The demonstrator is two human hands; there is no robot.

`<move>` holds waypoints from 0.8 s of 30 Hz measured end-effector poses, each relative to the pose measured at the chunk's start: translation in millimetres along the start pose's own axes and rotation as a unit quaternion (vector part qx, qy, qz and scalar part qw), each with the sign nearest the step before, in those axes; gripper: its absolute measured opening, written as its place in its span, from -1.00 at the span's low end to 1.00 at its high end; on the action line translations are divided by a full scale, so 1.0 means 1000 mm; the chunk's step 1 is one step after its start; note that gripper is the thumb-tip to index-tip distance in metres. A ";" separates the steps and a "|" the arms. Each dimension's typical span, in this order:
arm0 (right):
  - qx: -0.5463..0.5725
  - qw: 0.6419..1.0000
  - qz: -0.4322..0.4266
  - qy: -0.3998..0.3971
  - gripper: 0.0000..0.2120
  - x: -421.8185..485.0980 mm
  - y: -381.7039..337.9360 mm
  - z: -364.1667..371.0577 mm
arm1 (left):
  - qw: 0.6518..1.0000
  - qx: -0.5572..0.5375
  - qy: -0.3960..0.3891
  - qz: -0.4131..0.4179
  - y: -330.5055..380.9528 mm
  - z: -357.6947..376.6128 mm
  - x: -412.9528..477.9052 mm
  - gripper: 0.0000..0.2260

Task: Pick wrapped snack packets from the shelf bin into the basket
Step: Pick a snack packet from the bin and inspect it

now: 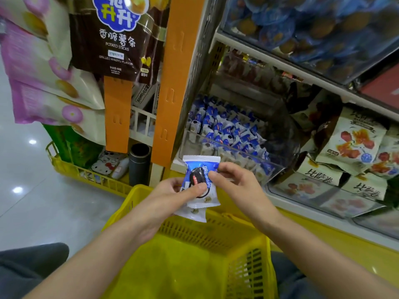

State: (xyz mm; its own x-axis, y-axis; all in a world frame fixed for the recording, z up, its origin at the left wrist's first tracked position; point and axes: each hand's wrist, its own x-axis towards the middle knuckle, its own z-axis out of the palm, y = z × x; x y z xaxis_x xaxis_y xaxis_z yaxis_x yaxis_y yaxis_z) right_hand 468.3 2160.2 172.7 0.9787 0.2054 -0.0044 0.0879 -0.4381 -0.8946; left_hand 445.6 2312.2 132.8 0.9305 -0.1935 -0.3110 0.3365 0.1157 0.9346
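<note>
1. Head view, looking down: a yellow basket (194, 230) sits at the person's lap, and the part of its floor that shows is bare
2. Both forearms reach forward over it, and the hands meet above its far rim
3. The left hand (172, 190) is clamped on a blue and white packet (200, 169), with the thumb flat on the printed front and the fingers behind
4. A second packet (193, 214) peeks out beneath the first on the left hand's side; how it is gripped is hidden
5. The right hand (235, 182) pinches the first packet's right edge between thumb and forefinger
6. The packet stands nearly upright in view, printed face to the camera. Its long axis runs from the person toward the shelf, with crimped ends at top and bottom
7. Both packets hang over the far rim, so the basket floor lies below and back toward the person. The left hand has the fuller grip and seems likelier to carry them down
8. Just past the hands, a clear bin (228, 151) on the shelf holds a heap of matching packets lying every way. It is ahead and slightly right, nearer the right hand
9. Farther left, a dark flask (139, 164) stands low, and a bag of potato sticks (116, 44) hangs above
</note>
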 end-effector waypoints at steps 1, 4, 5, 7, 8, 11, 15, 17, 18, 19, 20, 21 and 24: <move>0.003 1.000 -0.007 0.007 -0.87 0.001 -0.001 -0.001 | 1.000 0.002 -0.007 0.002 0.001 0.000 0.000 -0.43; 0.002 0.999 -0.034 0.016 -0.76 0.005 -0.008 -0.007 | 1.000 -0.003 -0.007 0.025 0.005 -0.005 0.001 -0.48; 0.002 0.999 -0.037 0.024 -0.75 0.008 -0.011 -0.010 | 0.999 -0.004 0.001 0.034 0.006 -0.007 0.002 -0.52; 0.013 0.996 -0.047 0.069 -0.80 0.019 -0.021 -0.019 | 0.998 -0.008 0.027 0.048 0.008 -0.011 0.003 -0.64; 0.023 0.992 -0.056 0.109 -0.83 0.028 -0.026 -0.024 | 0.998 -0.010 0.043 0.051 0.009 -0.012 0.004 -0.68; 0.014 0.971 -0.082 0.226 -0.83 0.066 -0.038 -0.038 | 0.994 -0.016 0.086 0.062 0.012 -0.017 0.006 -0.75; -0.065 0.975 -0.032 0.208 -0.82 0.119 -0.035 -0.032 | 0.990 -0.022 0.116 0.076 0.016 -0.018 0.007 -0.74; -0.106 0.983 0.024 0.148 -0.79 0.137 -0.031 -0.020 | 0.990 -0.020 0.117 0.080 0.016 -0.019 0.006 -0.72; -0.143 0.982 0.041 0.115 -0.75 0.143 -0.029 -0.014 | 0.989 -0.020 0.118 0.082 0.016 -0.019 0.006 -0.72; -0.183 0.978 0.051 0.083 -0.68 0.147 -0.028 -0.009 | 0.989 -0.021 0.118 0.085 0.016 -0.020 0.005 -0.72; -0.212 0.974 0.057 0.057 -0.61 0.150 -0.028 -0.006 | 0.989 -0.022 0.119 0.087 0.016 -0.021 0.006 -0.72; -0.226 0.971 0.064 0.037 -0.55 0.152 -0.028 -0.005 | 0.989 -0.026 0.119 0.088 0.016 -0.021 0.005 -0.71; -0.247 0.965 0.090 -0.014 -0.55 0.155 -0.029 -0.008 | 0.987 -0.044 0.125 0.095 0.018 -0.024 0.005 -0.73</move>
State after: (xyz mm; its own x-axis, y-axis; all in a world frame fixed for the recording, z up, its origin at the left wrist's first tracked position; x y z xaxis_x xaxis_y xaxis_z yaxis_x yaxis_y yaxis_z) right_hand 619.2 2198.2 201.8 0.9815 0.1083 -0.1582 0.0021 -0.8312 -0.5560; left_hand 459.7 2336.9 143.7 0.9811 0.0844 -0.1743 0.1531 0.2126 0.9651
